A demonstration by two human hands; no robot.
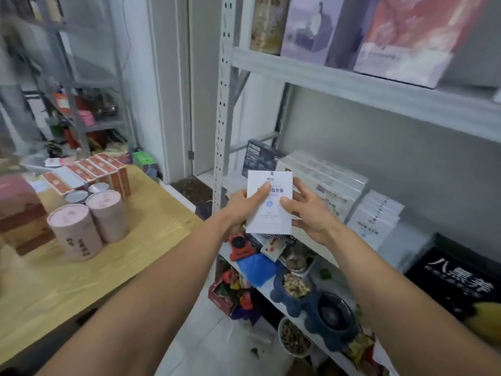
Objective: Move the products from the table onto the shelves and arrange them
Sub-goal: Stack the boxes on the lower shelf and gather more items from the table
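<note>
A white box with blue print (271,210) is held upright in front of the middle shelf (406,248) of the metal rack. My left hand (241,210) grips its left edge with the thumb across the front. My right hand (309,210) holds its right edge, fingers curled round the side. Stacks of similar white boxes (376,215) and larger white boxes (325,175) lie on that shelf behind it. On the wooden table (67,289) at the left stand pink round canisters (73,229) and a row of red boxes (108,172).
A black box (455,289) sits at the shelf's right end and a dark box (257,156) at its back left. Tall gift boxes (406,36) fill the upper shelf. Blue bowls (295,291), packets and a red item crowd the lower shelf. A second rack stands far left.
</note>
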